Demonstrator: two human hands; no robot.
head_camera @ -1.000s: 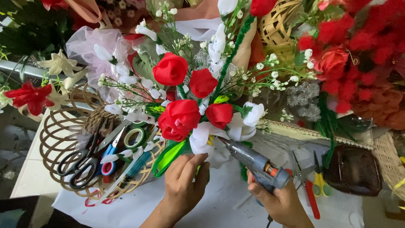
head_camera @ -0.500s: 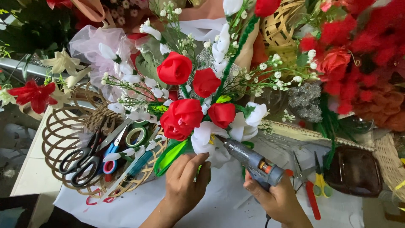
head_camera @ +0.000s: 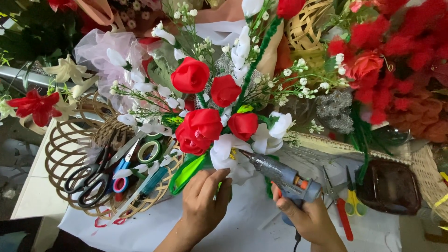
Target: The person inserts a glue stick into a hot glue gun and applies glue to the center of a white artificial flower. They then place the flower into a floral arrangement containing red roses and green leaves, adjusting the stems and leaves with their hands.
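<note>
While your left hand (head_camera: 203, 203) clamped its fingers around the base of the artificial bouquet of red fabric roses and white petals (head_camera: 212, 116), your right hand (head_camera: 308, 219) was closed tight on the grey hot-glue gun with orange trigger (head_camera: 280, 173). The gun's nozzle touched a white petal at the lower edge of the bouquet, just above your left fingers. The bouquet stood over the white cloth-covered table (head_camera: 242, 224). To your left lay a round woven rattan basket (head_camera: 63, 158) holding black-handled scissors (head_camera: 88, 175) and a green tape roll (head_camera: 149, 151). Red-and-yellow-handled snips (head_camera: 345, 205) lay just right of the gun.
</note>
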